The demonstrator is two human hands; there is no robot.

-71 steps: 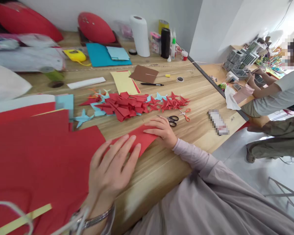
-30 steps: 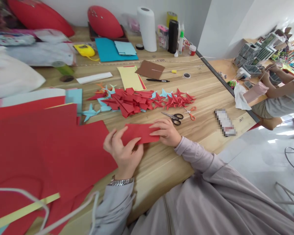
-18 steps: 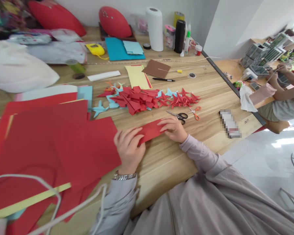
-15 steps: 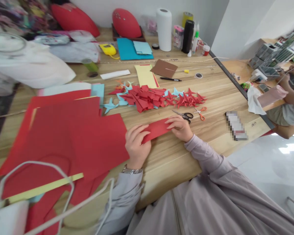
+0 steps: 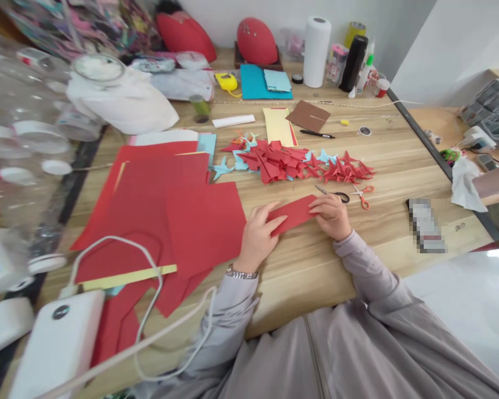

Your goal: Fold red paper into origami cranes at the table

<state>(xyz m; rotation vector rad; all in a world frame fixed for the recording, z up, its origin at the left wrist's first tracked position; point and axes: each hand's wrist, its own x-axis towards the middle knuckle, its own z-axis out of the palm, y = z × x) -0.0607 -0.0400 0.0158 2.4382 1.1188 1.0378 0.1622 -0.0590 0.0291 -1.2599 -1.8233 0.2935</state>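
Observation:
A narrow red folded paper (image 5: 293, 214) lies between my hands, slanting up to the right. My left hand (image 5: 259, 235) grips its left end, thumb and fingers on the paper. At its right end, my right hand (image 5: 331, 215) has its fingers pressed on the paper. Large red sheets (image 5: 183, 216) are stacked to the left of my left hand. Beyond my hands lies a pile of folded red pieces (image 5: 274, 160), with red stars (image 5: 344, 169) at its right and a light blue star (image 5: 223, 168) at its left.
Black-handled scissors (image 5: 341, 197) and orange scissors (image 5: 365, 195) lie just past my right hand. A phone (image 5: 426, 226) is farther right. A white power bank (image 5: 58, 343) with a cable (image 5: 158, 266) sits at the lower left. A pen (image 5: 317, 134) lies behind the pile.
The whole view has shifted left, so the table appears farther right and bottles show at the left. Both hands still hold the red paper; my left hand's fingers have changed position slightly.

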